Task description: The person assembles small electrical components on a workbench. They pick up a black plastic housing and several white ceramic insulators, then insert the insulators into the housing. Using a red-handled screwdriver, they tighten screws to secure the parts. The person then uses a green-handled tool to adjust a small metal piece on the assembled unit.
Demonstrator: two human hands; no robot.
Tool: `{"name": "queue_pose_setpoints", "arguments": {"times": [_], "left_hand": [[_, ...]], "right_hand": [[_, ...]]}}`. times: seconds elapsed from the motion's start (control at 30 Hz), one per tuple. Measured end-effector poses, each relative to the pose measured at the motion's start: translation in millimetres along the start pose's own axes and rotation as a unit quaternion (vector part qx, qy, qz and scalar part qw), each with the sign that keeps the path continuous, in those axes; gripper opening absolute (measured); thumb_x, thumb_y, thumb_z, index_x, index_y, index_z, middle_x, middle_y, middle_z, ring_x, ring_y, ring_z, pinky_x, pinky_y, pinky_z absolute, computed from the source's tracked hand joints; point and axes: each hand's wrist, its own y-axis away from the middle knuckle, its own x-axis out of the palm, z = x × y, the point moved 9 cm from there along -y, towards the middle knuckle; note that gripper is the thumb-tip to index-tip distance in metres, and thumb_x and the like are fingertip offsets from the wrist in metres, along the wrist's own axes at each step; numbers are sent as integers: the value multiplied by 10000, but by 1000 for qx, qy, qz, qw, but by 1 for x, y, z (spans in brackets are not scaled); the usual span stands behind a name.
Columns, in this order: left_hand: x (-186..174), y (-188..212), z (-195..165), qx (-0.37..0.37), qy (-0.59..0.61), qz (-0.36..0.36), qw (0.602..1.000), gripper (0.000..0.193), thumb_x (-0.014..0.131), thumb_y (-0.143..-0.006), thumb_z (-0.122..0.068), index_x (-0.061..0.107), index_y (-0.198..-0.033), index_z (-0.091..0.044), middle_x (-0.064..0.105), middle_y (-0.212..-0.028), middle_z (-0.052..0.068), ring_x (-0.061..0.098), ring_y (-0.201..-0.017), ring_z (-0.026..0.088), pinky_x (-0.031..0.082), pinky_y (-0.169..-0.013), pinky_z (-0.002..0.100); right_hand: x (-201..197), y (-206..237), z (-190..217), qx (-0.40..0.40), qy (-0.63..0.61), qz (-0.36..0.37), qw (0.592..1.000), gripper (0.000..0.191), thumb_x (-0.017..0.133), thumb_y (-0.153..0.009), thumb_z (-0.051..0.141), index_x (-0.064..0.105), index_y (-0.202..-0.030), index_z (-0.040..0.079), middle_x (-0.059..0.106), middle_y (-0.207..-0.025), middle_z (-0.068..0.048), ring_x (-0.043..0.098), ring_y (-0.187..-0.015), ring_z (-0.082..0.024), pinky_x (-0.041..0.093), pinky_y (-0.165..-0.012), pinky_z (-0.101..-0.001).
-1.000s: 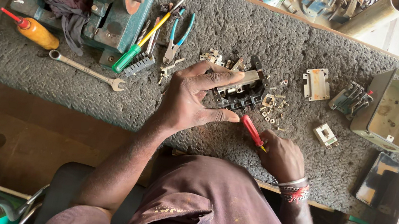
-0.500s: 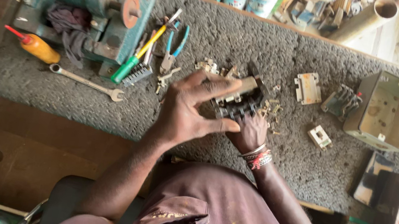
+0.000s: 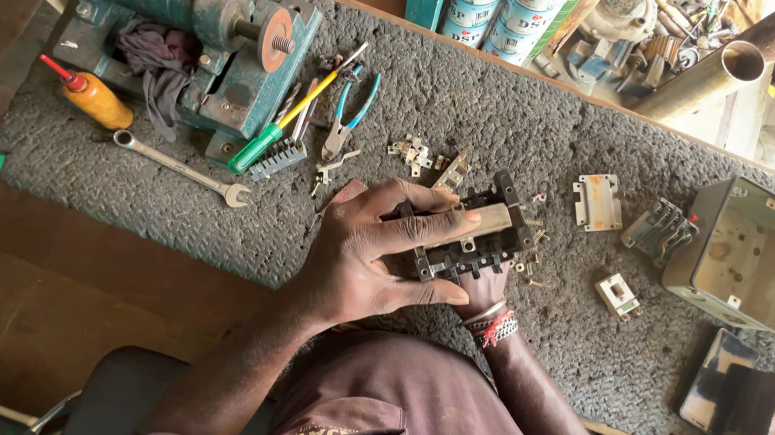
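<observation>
Black switch block, held over grey matting, left hand grasping it from above, right hand cupping beneath, grip unclear; risk: tilting could knock small screws astray.

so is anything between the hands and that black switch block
Nothing visible. The left hand grips the black switch block directly, fingers over its top; the right hand is under it, mostly hidden.
</observation>
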Motion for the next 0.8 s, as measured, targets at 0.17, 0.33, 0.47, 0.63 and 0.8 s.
{"name": "queue_pose_setpoints", "arguments": {"times": [0.17, 0.33, 0.47, 0.63, 0.8], "left_hand": [[-3, -2, 0, -10, 26, -3, 1000, 711, 920, -759, -514, 677, -1380, -269, 684, -1264, -10, 714, -1121, 136, 527, -892, 337], [-4, -3, 1, -22, 30, 4, 999, 726, 915, -729, -530, 687, -1362, -258, 695, -1270, -7, 716, -1101, 135, 474, -874, 337], [2, -5, 2, -14, 33, 13, 999, 747, 924, -675, -549, 708, -1317, -235, 725, -1233, -2, 725, -1054, 124, 436, -816, 338], [7, -9, 12, -19, 178, -3, 984, 763, 891, -757, -558, 656, -1393, -208, 717, -1296, 8, 751, -1160, 129, 657, -948, 293], [7, -11, 3, 9, 158, -4, 987, 698, 911, -736, -503, 681, -1343, -247, 713, -1253, 46, 755, -1117, 166, 683, -981, 332]], "right_hand": [[34, 29, -45, 356, -691, -56, 627, 344, 537, -1030, 314, 670, -1214, 56, 725, -1116, -82, 716, -969, -197, 601, -840, -365], [-29, 25, -34, 175, -580, -51, 794, 260, 633, -916, -96, 694, -1149, 2, 750, -1096, -87, 729, -963, -168, 622, -864, -344], [-54, 26, -22, 168, -664, -56, 727, 231, 645, -926, -51, 713, -1145, -19, 765, -1108, -85, 719, -986, -146, 599, -908, -310], [-70, 24, -1, 157, -718, -36, 678, 190, 742, -990, 67, 704, -1153, -23, 771, -1081, -105, 727, -926, -157, 611, -815, -312], [-71, 29, 0, 152, -704, -26, 693, 185, 743, -997, 84, 712, -1148, -17, 775, -1069, -108, 738, -888, -175, 627, -770, -332]]}}
